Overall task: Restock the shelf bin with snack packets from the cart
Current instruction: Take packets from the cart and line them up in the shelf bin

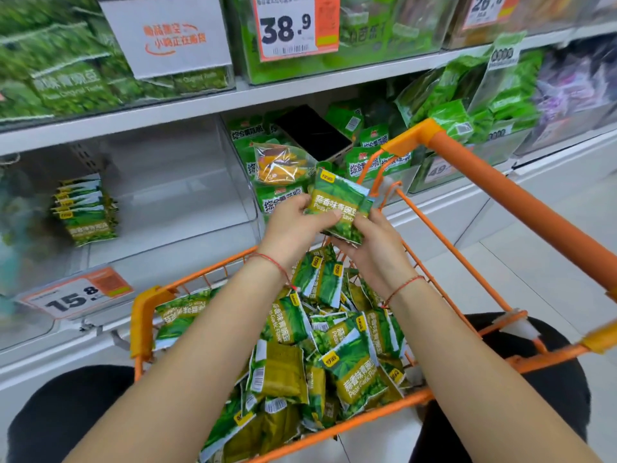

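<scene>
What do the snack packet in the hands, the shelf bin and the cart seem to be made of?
Snack packet: thin printed plastic film, glossy, judging by its crinkles and sheen.
Shelf bin: clear rigid plastic, probably acrylic; the packets inside show through its walls.
Cart: orange-coated metal wire frame, apparently; its thick handle looks like smooth plastic.

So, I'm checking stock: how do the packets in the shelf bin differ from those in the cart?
The shelf bin packets form one small neat stack, faces aligned; the cart packets lie in a big jumbled heap, some back side up. Both appear to be the same green garlic pea packets.
</scene>
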Demonstrator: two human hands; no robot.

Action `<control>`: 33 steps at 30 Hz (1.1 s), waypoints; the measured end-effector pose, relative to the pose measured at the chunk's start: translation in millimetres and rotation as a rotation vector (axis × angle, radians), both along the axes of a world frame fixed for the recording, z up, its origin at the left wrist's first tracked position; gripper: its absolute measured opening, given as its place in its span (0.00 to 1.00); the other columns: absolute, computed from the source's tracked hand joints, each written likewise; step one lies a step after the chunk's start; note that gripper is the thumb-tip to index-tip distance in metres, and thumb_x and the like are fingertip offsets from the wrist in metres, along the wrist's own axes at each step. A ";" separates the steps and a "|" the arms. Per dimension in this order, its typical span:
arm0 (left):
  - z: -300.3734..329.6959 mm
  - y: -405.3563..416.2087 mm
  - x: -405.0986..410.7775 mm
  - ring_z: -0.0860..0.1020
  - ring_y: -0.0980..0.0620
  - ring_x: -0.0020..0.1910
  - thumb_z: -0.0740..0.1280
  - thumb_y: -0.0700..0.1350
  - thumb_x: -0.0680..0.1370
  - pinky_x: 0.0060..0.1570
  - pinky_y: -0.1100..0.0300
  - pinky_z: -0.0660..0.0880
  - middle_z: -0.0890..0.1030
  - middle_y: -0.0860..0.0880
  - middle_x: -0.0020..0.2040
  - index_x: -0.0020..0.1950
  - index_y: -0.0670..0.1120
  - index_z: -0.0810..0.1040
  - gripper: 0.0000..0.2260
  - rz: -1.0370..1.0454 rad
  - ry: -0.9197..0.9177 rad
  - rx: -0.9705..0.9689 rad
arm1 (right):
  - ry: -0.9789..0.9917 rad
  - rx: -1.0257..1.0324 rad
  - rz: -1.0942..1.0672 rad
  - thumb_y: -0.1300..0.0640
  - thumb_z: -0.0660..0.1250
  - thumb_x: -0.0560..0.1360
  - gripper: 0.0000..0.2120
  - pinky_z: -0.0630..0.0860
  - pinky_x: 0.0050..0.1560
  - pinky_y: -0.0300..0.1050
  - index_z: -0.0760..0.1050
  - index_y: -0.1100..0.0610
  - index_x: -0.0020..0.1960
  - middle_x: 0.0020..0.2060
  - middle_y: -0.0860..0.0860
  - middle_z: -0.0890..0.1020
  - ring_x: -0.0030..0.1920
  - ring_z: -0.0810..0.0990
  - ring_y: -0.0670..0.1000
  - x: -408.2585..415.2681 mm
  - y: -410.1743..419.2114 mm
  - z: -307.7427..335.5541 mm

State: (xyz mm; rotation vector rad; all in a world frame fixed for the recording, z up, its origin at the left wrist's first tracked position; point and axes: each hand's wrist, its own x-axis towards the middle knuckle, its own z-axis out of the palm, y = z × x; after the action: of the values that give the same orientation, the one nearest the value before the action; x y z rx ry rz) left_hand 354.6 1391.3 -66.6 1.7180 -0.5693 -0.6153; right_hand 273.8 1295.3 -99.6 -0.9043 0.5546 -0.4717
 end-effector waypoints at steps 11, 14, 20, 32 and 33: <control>-2.7 -8.3 -12.2 0.73 0.48 0.65 0.64 0.47 0.79 0.61 0.56 0.68 0.77 0.49 0.63 0.69 0.46 0.70 0.19 -0.066 -0.024 0.090 | 0.000 -0.088 0.034 0.48 0.55 0.82 0.19 0.74 0.61 0.54 0.69 0.57 0.67 0.63 0.55 0.76 0.61 0.76 0.54 -0.9 9.8 9.8; 1.9 -8.8 -16.8 0.66 0.46 0.71 0.63 0.56 0.70 0.69 0.50 0.64 0.68 0.47 0.72 0.76 0.46 0.61 0.35 -0.087 -0.043 0.171 | 0.010 -0.227 0.069 0.56 0.62 0.79 0.13 0.77 0.54 0.43 0.67 0.48 0.62 0.57 0.46 0.77 0.55 0.79 0.45 -4.2 11.4 10.2; 7.5 26.7 -0.2 0.76 0.48 0.59 0.62 0.52 0.65 0.63 0.47 0.71 0.80 0.48 0.59 0.63 0.48 0.74 0.27 -0.099 -0.039 0.133 | 0.009 -0.312 0.242 0.62 0.64 0.77 0.05 0.78 0.57 0.45 0.71 0.55 0.50 0.47 0.49 0.82 0.49 0.83 0.44 -5.6 20.6 16.4; 0.4 167.5 82.0 0.73 0.47 0.65 0.62 0.57 0.77 0.65 0.52 0.68 0.76 0.47 0.66 0.69 0.48 0.72 0.23 0.125 -0.354 0.275 | 0.126 -0.751 0.533 0.61 0.73 0.70 0.15 0.77 0.48 0.35 0.76 0.60 0.56 0.49 0.52 0.83 0.47 0.82 0.46 103.4 90.0 58.9; -6.8 186.4 91.5 0.72 0.45 0.66 0.59 0.54 0.80 0.63 0.51 0.68 0.75 0.45 0.67 0.70 0.45 0.69 0.21 0.182 -0.511 0.467 | 0.144 -0.756 0.544 0.62 0.73 0.70 0.14 0.77 0.47 0.34 0.76 0.59 0.55 0.48 0.51 0.83 0.46 0.81 0.46 118.7 96.1 58.0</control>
State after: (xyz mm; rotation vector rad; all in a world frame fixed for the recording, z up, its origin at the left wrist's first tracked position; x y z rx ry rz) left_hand 446.1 1577.6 -73.4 2.3654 -0.6431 -0.1742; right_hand 392.5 1391.4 -41.7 -1.7620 0.2254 -0.1037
